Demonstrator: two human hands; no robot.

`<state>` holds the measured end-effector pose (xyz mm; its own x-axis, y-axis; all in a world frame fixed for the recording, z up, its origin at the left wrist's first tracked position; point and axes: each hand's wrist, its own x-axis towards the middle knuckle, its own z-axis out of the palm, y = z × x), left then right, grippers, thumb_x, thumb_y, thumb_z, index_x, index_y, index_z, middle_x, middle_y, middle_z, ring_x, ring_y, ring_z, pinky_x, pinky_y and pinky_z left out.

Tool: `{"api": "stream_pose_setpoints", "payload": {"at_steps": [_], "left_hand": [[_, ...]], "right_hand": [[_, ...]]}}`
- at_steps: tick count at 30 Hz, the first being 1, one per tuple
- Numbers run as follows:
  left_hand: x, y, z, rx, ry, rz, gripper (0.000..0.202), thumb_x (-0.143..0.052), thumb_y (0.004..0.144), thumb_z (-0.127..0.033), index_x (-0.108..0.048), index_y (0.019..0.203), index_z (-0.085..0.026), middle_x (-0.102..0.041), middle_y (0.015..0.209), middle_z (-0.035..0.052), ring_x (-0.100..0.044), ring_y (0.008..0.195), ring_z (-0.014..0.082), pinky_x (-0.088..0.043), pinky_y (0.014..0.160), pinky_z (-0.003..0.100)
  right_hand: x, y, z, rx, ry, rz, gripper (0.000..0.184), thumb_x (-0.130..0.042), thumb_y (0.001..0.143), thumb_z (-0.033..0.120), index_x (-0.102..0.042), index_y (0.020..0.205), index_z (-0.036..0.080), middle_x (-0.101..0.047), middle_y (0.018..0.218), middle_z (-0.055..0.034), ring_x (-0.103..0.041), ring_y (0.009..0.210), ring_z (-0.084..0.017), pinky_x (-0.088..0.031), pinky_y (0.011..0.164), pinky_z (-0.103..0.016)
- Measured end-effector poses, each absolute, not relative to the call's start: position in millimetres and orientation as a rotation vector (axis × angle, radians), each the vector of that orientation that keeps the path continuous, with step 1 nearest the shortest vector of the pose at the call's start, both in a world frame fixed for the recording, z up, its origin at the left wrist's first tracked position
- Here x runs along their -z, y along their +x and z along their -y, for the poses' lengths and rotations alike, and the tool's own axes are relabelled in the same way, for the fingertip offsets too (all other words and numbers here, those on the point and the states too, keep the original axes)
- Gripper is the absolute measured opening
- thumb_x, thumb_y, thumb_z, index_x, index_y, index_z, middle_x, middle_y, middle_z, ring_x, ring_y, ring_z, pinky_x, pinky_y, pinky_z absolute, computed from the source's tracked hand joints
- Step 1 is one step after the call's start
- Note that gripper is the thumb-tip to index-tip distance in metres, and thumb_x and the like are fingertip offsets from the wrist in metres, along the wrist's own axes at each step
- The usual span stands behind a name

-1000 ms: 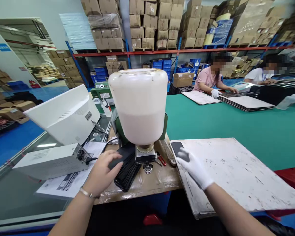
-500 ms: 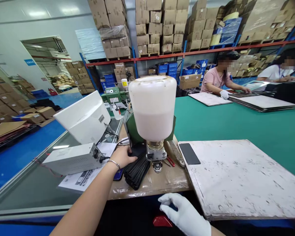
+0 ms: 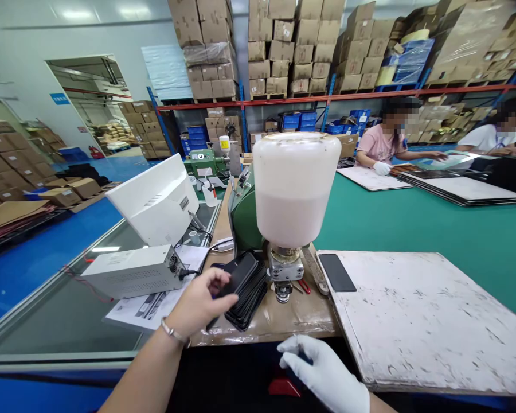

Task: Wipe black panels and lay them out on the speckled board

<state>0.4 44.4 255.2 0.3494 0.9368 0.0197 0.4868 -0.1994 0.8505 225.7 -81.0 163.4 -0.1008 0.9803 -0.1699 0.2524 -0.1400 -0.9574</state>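
Note:
My left hand [image 3: 204, 304], bare with a bracelet at the wrist, hovers at the left side of a fanned stack of thin black pieces [image 3: 247, 298]. Its fingers curl loosely, and the thumb points apart from them toward the stack. One flat black piece lies on top at a different angle. My right hand [image 3: 322, 367], in a white glove, rests low at the table's front edge, with thumb and fingers bent and a gap between them. Just beyond the stack stands a green machine [image 3: 244, 215] carrying a large whitish bottle [image 3: 296, 195], partly filled, above a metal head [image 3: 286, 267].
A scuffed white board [image 3: 421, 321] with a dark phone-like slab [image 3: 337, 272] lies on the right. Left are a white monitor [image 3: 159, 201] and a grey power box [image 3: 133, 272]. Red-handled pliers [image 3: 304, 286] lie behind the metal head. Two people sit across the green table [image 3: 391, 223].
My left hand has drawn back from the stack, toward me and to the left. The top black piece now lies turned. My right hand has barely moved. The view has shifted slightly.

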Motion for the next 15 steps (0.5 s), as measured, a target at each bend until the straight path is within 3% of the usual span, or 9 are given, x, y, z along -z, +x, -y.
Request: {"api": "stream_pose_setpoints", "payload": {"at_steps": [2, 5, 10, 15], "left_hand": [[-237.0, 5.8, -14.5, -0.692, 1.524, -0.959, 0.04, -0.074, 0.059, -0.036, -0.057, 0.09, -0.018, -0.061, 0.091, 0.0048, -0.056, 0.081, 0.0187, -0.042, 0.072, 0.029], [-200.9, 23.2, 27.4, -0.565, 1.034, -0.678, 0.051, -0.077, 0.055, -0.043, -0.06, 0.096, -0.017, -0.063, 0.087, 0.0062, -0.058, 0.079, 0.019, -0.044, 0.07, 0.029], [-168.2, 40.7, 60.6, -0.468, 0.666, -0.592, 0.046, -0.075, 0.058, -0.042, -0.065, 0.091, -0.012, -0.065, 0.077, 0.0087, -0.058, 0.065, 0.016, -0.046, 0.062, 0.028], [-167.6, 33.6, 63.4, -0.498, 0.579, -0.595, 0.042, -0.073, 0.061, -0.038, -0.066, 0.091, -0.009, -0.066, 0.078, 0.0107, -0.06, 0.066, 0.0168, -0.047, 0.066, 0.03]], "right_hand": [[-172.4, 232.1, 77.9, -1.149, -1.445, 1.381, 0.034, -0.051, 0.085, 0.039, -0.058, 0.111, 0.019, -0.061, 0.115, -0.0087, -0.055, 0.108, -0.023, -0.04, 0.098, -0.039], [-186.2, 235.9, 75.1, -1.045, -1.339, 1.499, 0.05, -0.046, 0.088, 0.039, -0.035, 0.136, 0.024, -0.038, 0.142, -0.0057, -0.033, 0.13, -0.021, -0.024, 0.111, -0.041], [-192.2, 224.7, 74.0, -1.072, -1.14, 1.87, 0.06, -0.047, 0.088, 0.038, -0.025, 0.142, 0.023, -0.03, 0.146, -0.0071, -0.029, 0.133, -0.023, -0.023, 0.111, -0.042], [-193.6, 232.0, 74.0, -1.058, -1.126, 1.972, 0.058, -0.046, 0.088, 0.036, -0.025, 0.141, 0.027, -0.031, 0.146, -0.0043, -0.03, 0.132, -0.022, -0.024, 0.11, -0.041]]}}
